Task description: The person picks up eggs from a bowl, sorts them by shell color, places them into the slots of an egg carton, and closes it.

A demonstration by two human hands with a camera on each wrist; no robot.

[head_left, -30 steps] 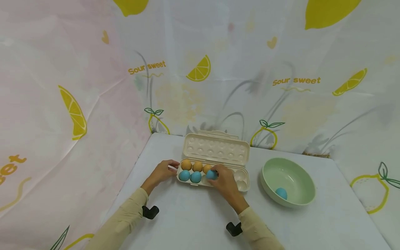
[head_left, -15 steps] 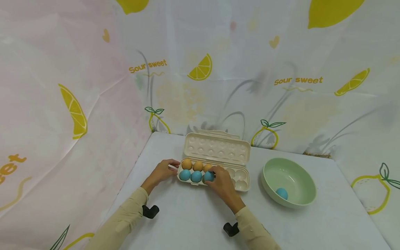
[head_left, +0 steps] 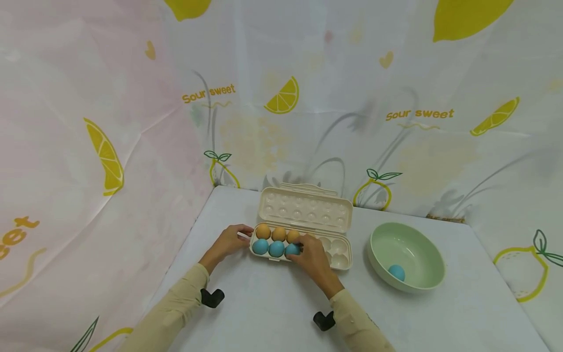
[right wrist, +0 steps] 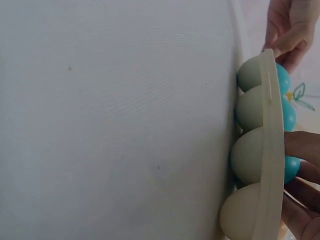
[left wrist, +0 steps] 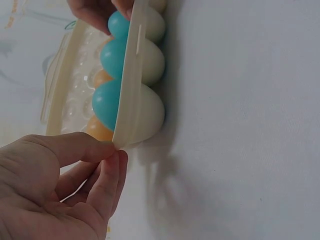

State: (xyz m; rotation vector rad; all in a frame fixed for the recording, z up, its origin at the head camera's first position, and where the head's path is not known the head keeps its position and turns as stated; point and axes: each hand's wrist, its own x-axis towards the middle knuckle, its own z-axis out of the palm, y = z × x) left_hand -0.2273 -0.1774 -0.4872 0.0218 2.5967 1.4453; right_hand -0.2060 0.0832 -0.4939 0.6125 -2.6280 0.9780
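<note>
A cream egg carton [head_left: 305, 210] lies on the white table, its lid folded back. Three orange eggs [head_left: 263, 231] fill the left part of its back row. In front of them sit two blue eggs [head_left: 276, 248]. My right hand [head_left: 314, 256] has its fingers around another blue egg [head_left: 291, 251], which is down in the third front cup; the right wrist view shows this egg [right wrist: 291, 169] between the fingers. At the carton's left end, my left hand [head_left: 228, 243] pinches the rim between thumb and fingers, plain in the left wrist view.
To the right of the carton stands a pale green bowl [head_left: 380, 254] with one blue egg [head_left: 397, 273] inside. Unfilled cups [head_left: 338, 254] show at the carton's right end. Behind the table hangs a lemon-print cloth [head_left: 325, 132].
My right hand has moved slightly left and lowered the blue egg into the third front cup. The left hand keeps its place at the carton's end.
</note>
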